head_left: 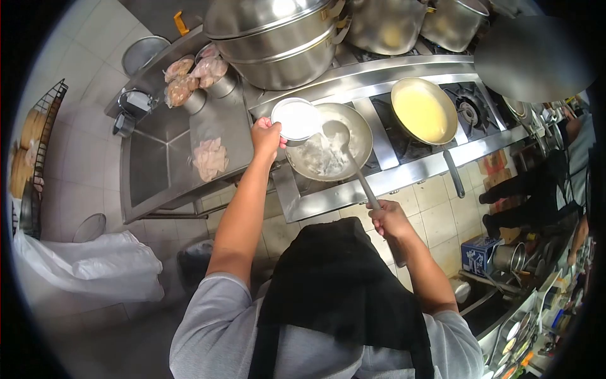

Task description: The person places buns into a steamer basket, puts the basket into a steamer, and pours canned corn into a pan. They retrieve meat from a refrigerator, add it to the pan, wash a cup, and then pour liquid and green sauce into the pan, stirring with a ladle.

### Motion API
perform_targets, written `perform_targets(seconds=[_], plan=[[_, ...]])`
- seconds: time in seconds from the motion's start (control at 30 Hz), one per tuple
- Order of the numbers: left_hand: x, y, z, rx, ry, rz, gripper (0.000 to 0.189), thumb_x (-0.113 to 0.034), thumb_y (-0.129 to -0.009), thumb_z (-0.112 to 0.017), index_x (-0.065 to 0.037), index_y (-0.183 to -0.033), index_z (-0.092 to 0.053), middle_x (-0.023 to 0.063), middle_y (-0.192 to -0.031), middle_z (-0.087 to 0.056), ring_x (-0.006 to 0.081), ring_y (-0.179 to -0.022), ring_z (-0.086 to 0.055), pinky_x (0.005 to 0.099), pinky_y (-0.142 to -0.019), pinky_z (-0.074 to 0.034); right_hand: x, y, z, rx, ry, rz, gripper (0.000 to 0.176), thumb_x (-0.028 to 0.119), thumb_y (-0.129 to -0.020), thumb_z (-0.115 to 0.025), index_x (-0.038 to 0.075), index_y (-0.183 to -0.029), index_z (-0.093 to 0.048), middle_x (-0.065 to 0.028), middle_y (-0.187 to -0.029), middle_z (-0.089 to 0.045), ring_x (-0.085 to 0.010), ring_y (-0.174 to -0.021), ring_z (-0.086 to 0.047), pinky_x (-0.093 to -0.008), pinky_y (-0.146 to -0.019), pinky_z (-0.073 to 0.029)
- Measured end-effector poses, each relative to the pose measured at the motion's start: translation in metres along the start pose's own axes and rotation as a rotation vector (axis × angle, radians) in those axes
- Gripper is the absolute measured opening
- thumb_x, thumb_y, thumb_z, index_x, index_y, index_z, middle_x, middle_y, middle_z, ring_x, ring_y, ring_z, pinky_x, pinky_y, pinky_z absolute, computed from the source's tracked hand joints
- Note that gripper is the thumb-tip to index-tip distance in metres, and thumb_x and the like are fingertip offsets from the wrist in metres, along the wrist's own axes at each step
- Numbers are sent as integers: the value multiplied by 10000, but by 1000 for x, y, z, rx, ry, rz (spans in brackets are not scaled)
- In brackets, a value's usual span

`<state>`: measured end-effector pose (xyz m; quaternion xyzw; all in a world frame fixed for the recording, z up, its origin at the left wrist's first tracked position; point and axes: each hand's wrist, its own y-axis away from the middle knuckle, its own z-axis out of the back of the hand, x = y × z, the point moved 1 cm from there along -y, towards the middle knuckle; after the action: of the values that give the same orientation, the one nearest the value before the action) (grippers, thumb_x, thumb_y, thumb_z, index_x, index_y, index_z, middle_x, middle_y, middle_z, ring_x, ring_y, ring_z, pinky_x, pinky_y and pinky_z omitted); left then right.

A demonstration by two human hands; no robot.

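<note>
Stainless-steel stove [379,136], with a lidded steamer pot [278,60] beyond; wide pan [362,136] of whitish liquid, and to its right a smaller pan [451,126] of yellow mixture. Ladle [361,177], head in the wide pan, handle gripped by closed right hand [388,220]; bowl [297,138] of white liquid, tilted and pouring over that pan, its left edge pinched by left hand [267,136].

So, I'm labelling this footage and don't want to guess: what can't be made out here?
All in the head view:
Left hand: some fingers, hidden by the bowl.
Large lidded pot: contents, hidden by its lid.
Blue box: its print, too small to read.
Dark grey oval, upper right: too blurred to identify.
Person at right: partly cut off by the dark picture edge.
</note>
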<state>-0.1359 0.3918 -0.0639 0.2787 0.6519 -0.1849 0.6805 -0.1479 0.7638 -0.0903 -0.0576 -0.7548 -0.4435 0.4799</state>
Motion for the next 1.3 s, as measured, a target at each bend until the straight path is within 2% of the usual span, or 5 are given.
perform_targets(seconds=[0.2, 0.7, 0.87, 0.97, 1.3], plan=[[2, 5, -2, -36, -2, 14, 166, 12, -763, -551, -52, -748, -399, 68, -608, -504, 167, -398, -525, 297, -307, -390, 26, 20, 5, 211, -547, -249, 239, 66, -843, -538, -41, -1056, -554, -8, -552, -471, -104, -373, -417, -237, -341, -331], [-6, 5, -7, -43, -8, -2, 184, -11, -774, -558, -65, -754, -384, 66, -625, -499, 171, -419, -531, 295, -332, -392, 21, 15, 10, -274, 837, 450, 253, 74, -790, -548, -84, -988, -533, -173, -566, -479, -281, -562, -575, -401, -583, -462], [-5, 4, -7, -71, -21, 9, 189, -12, -772, -563, -71, -740, -386, 65, -623, -499, 170, -416, -530, 294, -333, -389, 22, 10, 8, -44, 414, 115, 205, 97, -830, -541, -43, -978, -554, -62, -578, -522, -173, -454, -517, -312, -428, -418], [-2, 2, -8, -69, -18, 2, 191, -13, -770, -565, -73, -730, -388, 61, -614, -496, 166, -413, -529, 293, -333, -390, 24, 8, 21, 242, -567, -287, 230, 57, -845, -523, -10, -1064, -535, 15, -559, -431, -85, -374, -362, -227, -345, -305], [-7, 0, -13, -36, -15, -19, 197, -15, -772, -569, -75, -728, -387, 56, -606, -493, 166, -406, -524, 293, -329, -388, 36, 30, -1, -51, 196, 117, 240, 48, -809, -563, -50, -1027, -553, -58, -567, -513, -127, -426, -475, -277, -406, -382]])
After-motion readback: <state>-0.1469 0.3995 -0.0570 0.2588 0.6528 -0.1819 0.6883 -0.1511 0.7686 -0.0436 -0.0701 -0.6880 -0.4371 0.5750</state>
